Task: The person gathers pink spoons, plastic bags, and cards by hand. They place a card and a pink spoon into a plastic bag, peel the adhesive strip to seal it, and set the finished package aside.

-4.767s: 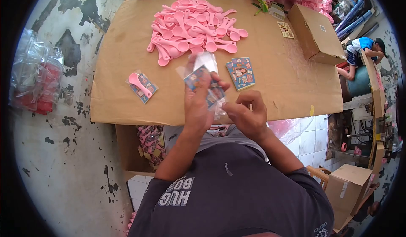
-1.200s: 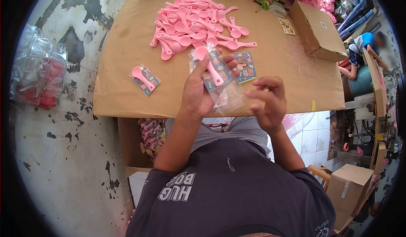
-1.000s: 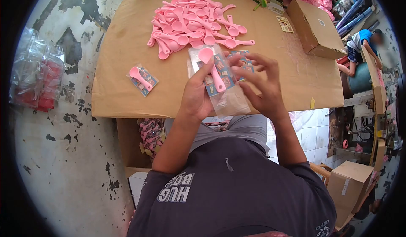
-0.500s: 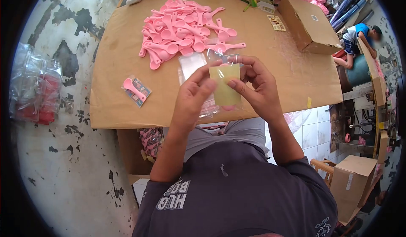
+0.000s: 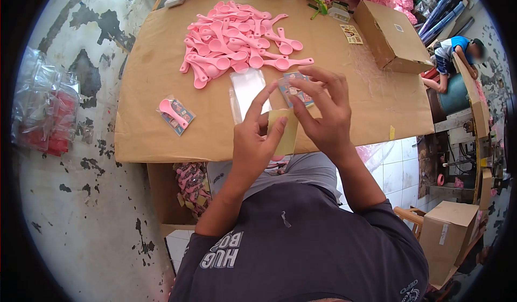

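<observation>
My left hand (image 5: 257, 140) pinches a clear bag with a pale yellow card (image 5: 284, 135) in it, over the table's front edge. A bit of pink shows under the card. To its right, my right hand (image 5: 326, 108) is raised with its fingers apart, holding nothing that I can see. Just behind the hands lie blue printed cards (image 5: 297, 89). A stack of clear bags (image 5: 249, 89) lies left of them. Farther back is a heap of pink measuring spoons (image 5: 226, 40).
At the left, a bagged pink spoon (image 5: 174, 113) lies on the brown table (image 5: 215, 135). A cardboard box (image 5: 393, 38) stands back right, near green scissors (image 5: 318, 7). Another person (image 5: 452, 51) is at the far right. Below the table is an open box of bagged spoons (image 5: 194, 186).
My left hand has drawn the bag with the yellow card down towards me. My right hand has let go of it and opened. The blue cards now show behind.
</observation>
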`<state>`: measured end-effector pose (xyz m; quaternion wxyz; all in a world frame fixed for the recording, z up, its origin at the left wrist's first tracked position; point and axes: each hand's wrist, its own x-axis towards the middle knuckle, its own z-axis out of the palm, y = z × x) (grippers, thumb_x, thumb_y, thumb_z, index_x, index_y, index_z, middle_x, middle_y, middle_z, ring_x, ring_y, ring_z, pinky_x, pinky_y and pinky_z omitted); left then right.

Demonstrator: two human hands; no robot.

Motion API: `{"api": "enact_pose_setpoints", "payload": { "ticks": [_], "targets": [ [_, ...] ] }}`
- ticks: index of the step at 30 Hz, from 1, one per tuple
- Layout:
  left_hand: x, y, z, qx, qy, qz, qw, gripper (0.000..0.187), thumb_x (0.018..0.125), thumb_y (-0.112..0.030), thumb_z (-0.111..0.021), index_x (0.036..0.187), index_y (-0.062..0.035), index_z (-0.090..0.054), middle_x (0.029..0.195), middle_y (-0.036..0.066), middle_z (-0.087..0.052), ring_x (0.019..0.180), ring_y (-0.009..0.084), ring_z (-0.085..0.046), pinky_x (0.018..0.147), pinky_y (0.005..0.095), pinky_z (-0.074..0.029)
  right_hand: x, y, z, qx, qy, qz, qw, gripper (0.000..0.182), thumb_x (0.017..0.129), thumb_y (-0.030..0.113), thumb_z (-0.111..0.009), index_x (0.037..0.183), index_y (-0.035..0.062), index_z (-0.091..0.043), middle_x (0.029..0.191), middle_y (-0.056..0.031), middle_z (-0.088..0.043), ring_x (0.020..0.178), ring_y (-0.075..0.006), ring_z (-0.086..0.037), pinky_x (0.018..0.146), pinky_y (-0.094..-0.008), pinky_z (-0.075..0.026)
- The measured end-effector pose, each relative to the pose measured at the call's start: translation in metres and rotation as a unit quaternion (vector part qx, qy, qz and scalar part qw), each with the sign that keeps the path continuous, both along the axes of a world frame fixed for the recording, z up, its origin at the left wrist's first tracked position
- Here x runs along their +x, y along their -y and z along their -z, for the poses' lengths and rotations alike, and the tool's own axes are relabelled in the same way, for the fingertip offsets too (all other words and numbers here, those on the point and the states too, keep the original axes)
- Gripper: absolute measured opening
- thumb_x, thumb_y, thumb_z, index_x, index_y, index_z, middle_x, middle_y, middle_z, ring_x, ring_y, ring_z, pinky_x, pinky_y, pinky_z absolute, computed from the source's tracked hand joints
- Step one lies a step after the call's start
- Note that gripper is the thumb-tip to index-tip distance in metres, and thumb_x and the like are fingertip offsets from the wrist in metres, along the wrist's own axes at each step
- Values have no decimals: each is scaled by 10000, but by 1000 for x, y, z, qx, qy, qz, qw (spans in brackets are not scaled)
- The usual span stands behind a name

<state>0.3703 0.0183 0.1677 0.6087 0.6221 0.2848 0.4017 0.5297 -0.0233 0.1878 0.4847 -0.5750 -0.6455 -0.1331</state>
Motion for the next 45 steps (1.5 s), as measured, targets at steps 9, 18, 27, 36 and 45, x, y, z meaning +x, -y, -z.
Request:
{"api": "enact_pose_setpoints", "payload": {
  "ticks": [9, 18, 27, 36, 45],
  "targets": [
    [-1, -2, 0, 141, -113, 20, 983, 672, 920, -65, -654, 1547, -107, -413, 604, -6, -282, 532, 98, -275, 507, 278, -288, 7, -12, 10, 45, 48, 21, 998, 279, 747, 8, -764, 1018, 62, -728, 1141, -86, -668, 999, -285, -600, 823, -393, -507],
    [0, -2, -4, 46, -120, 83, 988, 611, 982, -107, -645, 1537, -51, -395, 757, 44, -655, 639, 44, -523, 570, 207, -422, 38, -7, 2, 14, -167, 8, 986, 125, 861, -4, -697, 983, 10, -674, 1077, -114, -695, 971, -240, -659, 850, -356, -524],
    [-6, -5, -3, -143, 55, 82, 985, 317, 1014, -90, -592, 1305, 13, -520, 1143, 163, -724, 929, 124, -708, 643, 227, -610, 152, 19, -21, -162, -456, -226, 846, 172, 1000, 103, -604, 1107, -27, -635, 1055, -113, -702, 991, -172, -673, 945, -327, -509],
    [-8, -16, 8, -144, 93, 33, 985, 270, 987, -96, -645, 1222, 30, -601, 1156, 122, -661, 1000, 113, -661, 668, 268, -630, 112, 16, -14, -43, -125, 169, 977, 248, 908, 16, -600, 1140, 29, -685, 1080, -86, -709, 994, -200, -649, 835, -319, -512],
    [5, -16, 7, -91, 103, 15, 990, 297, 967, -81, -685, 1218, 57, -605, 1117, 113, -679, 1023, 132, -647, 888, 276, -539, 20, 8, 26, -242, -391, -228, 859, 231, 974, 184, -679, 1123, 9, -697, 1001, -22, -703, 880, -75, -626, 702, -230, -474]
  ]
}}
